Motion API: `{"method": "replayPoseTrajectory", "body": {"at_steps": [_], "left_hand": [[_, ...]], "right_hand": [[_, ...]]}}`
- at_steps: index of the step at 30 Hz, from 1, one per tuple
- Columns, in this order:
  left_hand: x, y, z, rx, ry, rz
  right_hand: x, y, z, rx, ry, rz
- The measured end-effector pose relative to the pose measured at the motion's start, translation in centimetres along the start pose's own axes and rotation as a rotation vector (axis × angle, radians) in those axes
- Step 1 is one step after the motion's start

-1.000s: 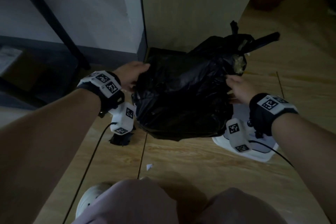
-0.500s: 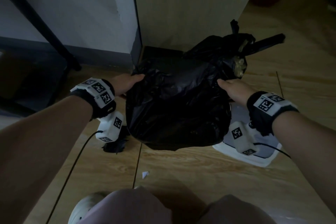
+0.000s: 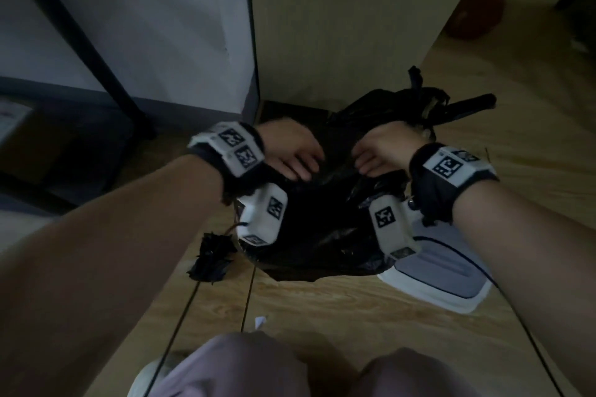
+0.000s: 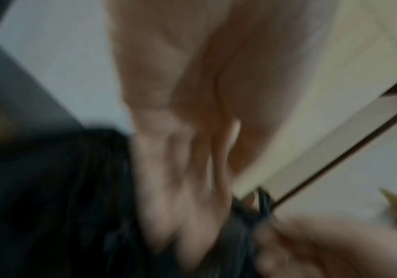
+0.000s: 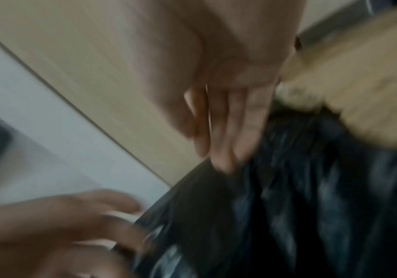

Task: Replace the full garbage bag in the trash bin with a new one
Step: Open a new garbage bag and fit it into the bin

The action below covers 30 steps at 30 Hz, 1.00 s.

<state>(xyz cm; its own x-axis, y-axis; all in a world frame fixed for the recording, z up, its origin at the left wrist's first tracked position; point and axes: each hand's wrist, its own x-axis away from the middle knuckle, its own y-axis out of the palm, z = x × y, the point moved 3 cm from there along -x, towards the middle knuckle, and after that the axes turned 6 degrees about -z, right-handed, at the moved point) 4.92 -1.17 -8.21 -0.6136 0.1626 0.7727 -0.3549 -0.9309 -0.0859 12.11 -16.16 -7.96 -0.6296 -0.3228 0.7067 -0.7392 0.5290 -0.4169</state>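
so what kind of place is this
Probably a room in a home, down in a floor-level corner. A wood-plank floor, a pale wall with a dark baseboard, and a light wooden panel, perhaps a door or cabinet side, behind the black garbage bag point to that.

New bag (image 3: 322,229) sits on the floor (image 3: 354,316) before the cabinet panel (image 3: 338,26); tied full bag (image 3: 419,103) behind it, lid (image 3: 445,274) to its right, crumpled scrap (image 3: 211,258) to its left.
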Motion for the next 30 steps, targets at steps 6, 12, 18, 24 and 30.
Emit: {"method": "replayPoseTrajectory", "body": {"at_steps": [6,12,18,24,30], "left_hand": [[-1.5,-1.1,-2.9,-0.474,-0.106,0.154],[-1.7,-0.9,-2.7,-0.673,0.037,0.233],[-1.9,-0.7,-2.8,-0.815,0.050,0.284],[-1.8,-1.3,-2.2,-0.727,0.111,0.347],[-3.3,0.4,-2.9,-0.774,0.023,0.122]], "right_hand": [[-1.7,2.2,2.7,0.202,0.177,-0.154],[-2.6,2.6,2.2,0.158,0.140,-0.211],[-1.9,5.1,1.6,0.435,0.105,-0.303],[-2.1,4.3,2.4,0.472,0.175,-0.314],[-3.9,6.8,0.0,0.447,0.067,-0.332]]}}
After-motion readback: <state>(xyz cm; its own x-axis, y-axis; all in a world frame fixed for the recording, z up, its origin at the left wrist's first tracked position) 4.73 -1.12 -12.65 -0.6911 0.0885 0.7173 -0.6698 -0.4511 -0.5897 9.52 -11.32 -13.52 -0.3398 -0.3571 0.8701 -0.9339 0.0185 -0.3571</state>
